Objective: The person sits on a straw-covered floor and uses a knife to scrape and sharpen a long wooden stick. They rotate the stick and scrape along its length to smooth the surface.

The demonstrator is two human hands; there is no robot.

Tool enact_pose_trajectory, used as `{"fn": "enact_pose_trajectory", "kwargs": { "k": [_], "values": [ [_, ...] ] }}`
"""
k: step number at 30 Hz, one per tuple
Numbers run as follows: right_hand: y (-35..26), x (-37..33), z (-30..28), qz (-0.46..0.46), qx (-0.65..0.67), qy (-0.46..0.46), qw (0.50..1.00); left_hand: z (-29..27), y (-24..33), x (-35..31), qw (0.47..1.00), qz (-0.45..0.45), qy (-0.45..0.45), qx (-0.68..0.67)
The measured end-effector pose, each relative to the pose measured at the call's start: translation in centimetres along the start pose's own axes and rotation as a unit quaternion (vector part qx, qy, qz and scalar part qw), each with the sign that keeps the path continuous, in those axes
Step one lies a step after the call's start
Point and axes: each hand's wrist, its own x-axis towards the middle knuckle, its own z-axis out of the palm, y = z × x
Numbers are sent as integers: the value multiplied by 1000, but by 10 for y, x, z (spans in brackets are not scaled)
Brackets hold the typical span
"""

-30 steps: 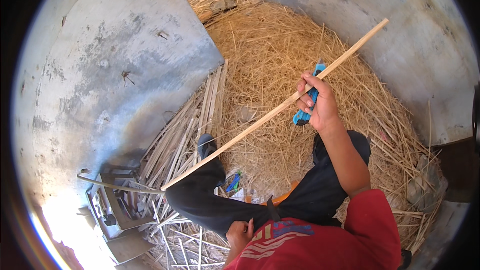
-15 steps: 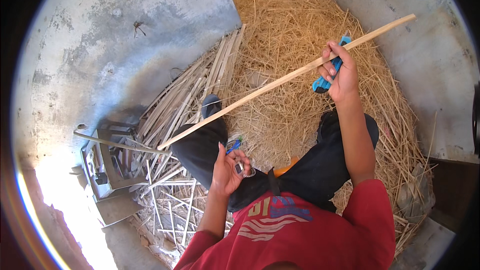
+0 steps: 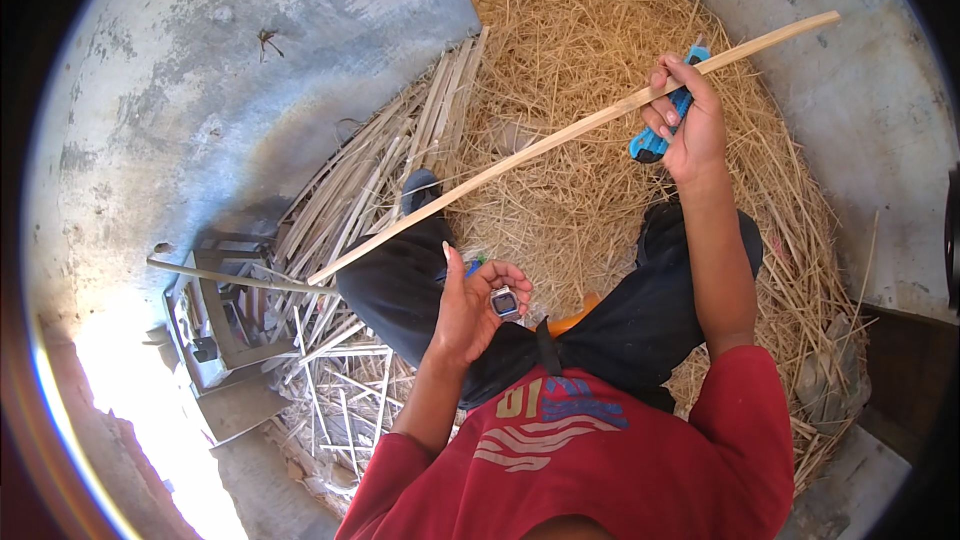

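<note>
My right hand point(image 3: 692, 125) is closed around a long pale wooden strip point(image 3: 540, 150) and a blue box cutter point(image 3: 652, 143) together. The strip slants from the upper right down to the lower left, its far end passing over my left knee. The cutter lies crosswise under it, against the palm. In front of my waist, my left hand point(image 3: 468, 310) is turned palm up with thumb raised and fingers curled. A small square watch-like thing point(image 3: 504, 302) with a silver rim and dark face sits in those fingers, apart from the strip.
Loose straw-like shavings point(image 3: 560, 30) cover the floor ahead. A heap of pale strips point(image 3: 385, 160) lies at the left, beside a small wooden frame box point(image 3: 225, 325). Grey walls point(image 3: 250, 40) curve around. Something blue point(image 3: 474, 267) shows behind my left hand, and something orange point(image 3: 577, 312) beneath me.
My left hand has moved up and to the right, turning the watch-like thing's face into view. My right hand, with strip and cutter, has risen slightly.
</note>
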Motion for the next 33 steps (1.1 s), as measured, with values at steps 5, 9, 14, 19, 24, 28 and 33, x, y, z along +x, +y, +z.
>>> {"fn": "enact_pose_trajectory", "kwargs": {
  "k": [5, 9, 14, 19, 24, 28, 33],
  "values": [
    [0, 0, 1, 5, 6, 21, 1000, -3, 1, -15, 995, -17, 23, 92],
    [-6, 1, 1, 0, 10, 19, 1000, -17, -15, -61, 878, -103, 28, 466],
    [-7, -1, 7, 23, 10, 29, 999, -58, -96, -86, 721, 93, 99, 680],
    [-7, -1, 9, 40, 15, 6, 999, -72, -121, -94, 809, 141, 117, 558],
    [-6, -1, 10, 40, 18, -4, 999, -79, -124, -121, 813, 59, 213, 538],
    [-5, -2, 14, 54, 21, -4, 998, -159, -180, -148, 891, 66, 279, 353],
    [-1, -2, 11, 72, 40, -15, 996, -213, -220, -146, 932, 160, 324, -33]
  ]
}}
